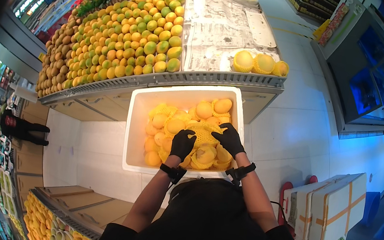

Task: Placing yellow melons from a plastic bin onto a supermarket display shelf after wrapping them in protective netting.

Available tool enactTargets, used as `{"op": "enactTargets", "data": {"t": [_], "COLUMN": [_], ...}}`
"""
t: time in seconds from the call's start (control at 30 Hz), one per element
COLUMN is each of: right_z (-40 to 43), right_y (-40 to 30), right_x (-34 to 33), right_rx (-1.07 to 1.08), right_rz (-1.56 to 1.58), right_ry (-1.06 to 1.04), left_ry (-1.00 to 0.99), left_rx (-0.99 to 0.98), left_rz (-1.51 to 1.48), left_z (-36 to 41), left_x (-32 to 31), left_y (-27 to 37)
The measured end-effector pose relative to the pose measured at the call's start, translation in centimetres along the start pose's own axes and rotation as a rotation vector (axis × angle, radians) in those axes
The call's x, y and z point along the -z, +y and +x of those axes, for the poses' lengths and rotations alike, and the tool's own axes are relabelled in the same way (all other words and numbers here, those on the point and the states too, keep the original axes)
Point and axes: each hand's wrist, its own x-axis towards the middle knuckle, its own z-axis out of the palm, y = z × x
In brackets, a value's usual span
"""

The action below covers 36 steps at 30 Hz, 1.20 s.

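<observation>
A white foam box [130,130] stands before me, filled with round yellow-orange fruit [176,126], several in yellow foam net sleeves. Both my hands wear black gloves and are over the box. My left hand [182,144] pinches the left side of a yellow foam net sleeve [206,135]. At its right side, my right hand [230,141] grips the same sleeve with thumb and forefinger. The sleeve spreads between the two hands; whether a fruit is inside it, I cannot tell.
Beyond the box is a display stand [161,79] with rows of green-yellow fruit [126,40] and three netted fruits [264,64] on paper. Taped white foam boxes [337,210] are stacked at right. A person [22,128] stands far left. Another fruit stand [68,216] lies behind on the left.
</observation>
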Motion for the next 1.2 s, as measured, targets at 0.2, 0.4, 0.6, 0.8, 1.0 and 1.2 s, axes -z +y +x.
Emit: {"op": "enactTargets", "data": {"t": [0.2, 0.4, 0.6, 0.8, 1.0, 1.2], "right_z": [0.6, 0.9, 1.1, 1.3, -0.1, -0.2], "right_y": [0.0, 1.6, -1.0, 5.0, 6.1, 7.6], "right_x": [-0.4, -0.6, 0.4, -1.6, -4.8, -6.4], "right_rx": [-0.081, 0.072, -0.296, 0.224, 0.343, 0.342], "right_rz": [-0.088, -0.189, 0.257, -0.467, -0.764, -0.85], "right_ry": [-0.021, 0.058, -0.383, -0.62, -0.757, -0.82], "left_ry": [-0.019, 0.101, 0.291, 0.364, 0.366, 0.405], "left_rx": [-0.229, -0.328, -0.253, -0.142, 0.02, 0.106], "left_rz": [0.028, -0.198, -0.078, -0.023, -0.057, -0.192], "left_z": [-1.0, -0.8, -1.0, -2.7, -5.5, -7.7], "left_x": [0.1, 0.5, 1.5, 3.2, 4.0, 3.8], "left_y": [-0.5, -0.3, -4.1, -9.8, -12.4, -14.3]}}
